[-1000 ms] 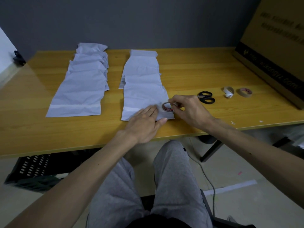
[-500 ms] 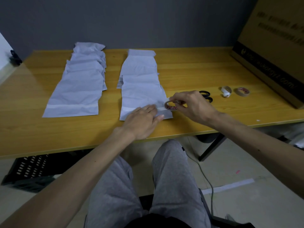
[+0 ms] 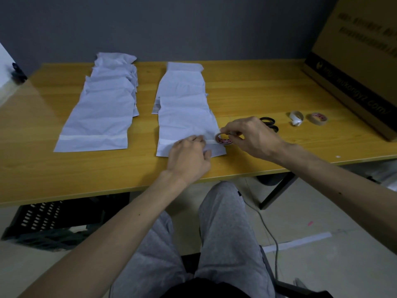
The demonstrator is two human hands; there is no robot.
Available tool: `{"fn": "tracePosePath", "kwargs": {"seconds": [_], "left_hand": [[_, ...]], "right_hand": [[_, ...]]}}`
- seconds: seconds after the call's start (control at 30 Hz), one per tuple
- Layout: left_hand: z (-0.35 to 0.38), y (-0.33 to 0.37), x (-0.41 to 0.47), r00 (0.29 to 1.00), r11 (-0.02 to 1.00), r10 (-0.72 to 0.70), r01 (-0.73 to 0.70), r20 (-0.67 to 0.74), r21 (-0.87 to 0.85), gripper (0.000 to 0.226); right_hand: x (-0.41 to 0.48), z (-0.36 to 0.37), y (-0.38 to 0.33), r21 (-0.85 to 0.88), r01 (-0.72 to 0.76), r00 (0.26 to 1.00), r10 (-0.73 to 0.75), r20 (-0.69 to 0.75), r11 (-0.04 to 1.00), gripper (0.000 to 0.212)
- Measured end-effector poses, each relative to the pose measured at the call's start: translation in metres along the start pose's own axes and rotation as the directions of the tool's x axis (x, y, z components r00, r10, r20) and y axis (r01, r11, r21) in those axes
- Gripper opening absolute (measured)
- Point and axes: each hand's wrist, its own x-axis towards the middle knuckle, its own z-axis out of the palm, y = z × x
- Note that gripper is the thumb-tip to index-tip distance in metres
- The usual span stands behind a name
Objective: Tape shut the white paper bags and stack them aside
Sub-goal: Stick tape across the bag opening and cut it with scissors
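At a wooden table, you are pressing your left hand down on the near end of the front white paper bag in the right-hand row, fingers lying on the paper and gripping nothing. Your right hand is pinching a small tape roll at the bag's right edge. Red print is showing on the roll, too small to read.

A large cardboard box is leaning at the table's far right. Its dark band is carrying pale lettering that ends in ".com", and the rest is blurred.

A second row of bags is lying to the left, its front bag showing a pale strip across the near end. What the bags are holding cannot be told.

Black scissors are lying just behind your right hand, with a white roll and a brown roll further right. A black crate is sitting under the table, its contents unclear.
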Motion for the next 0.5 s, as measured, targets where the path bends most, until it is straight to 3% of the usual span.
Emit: {"fn": "tracePosePath", "kwargs": {"seconds": [0.5], "left_hand": [[-0.0007,-0.0002,-0.0006,1.000,1.000,0.010,-0.011,-0.009,-0.008,0.047]], "right_hand": [[-0.0042,-0.0015,0.0069,-0.019,0.001,1.000,-0.001,0.029,1.000,0.026]]}}
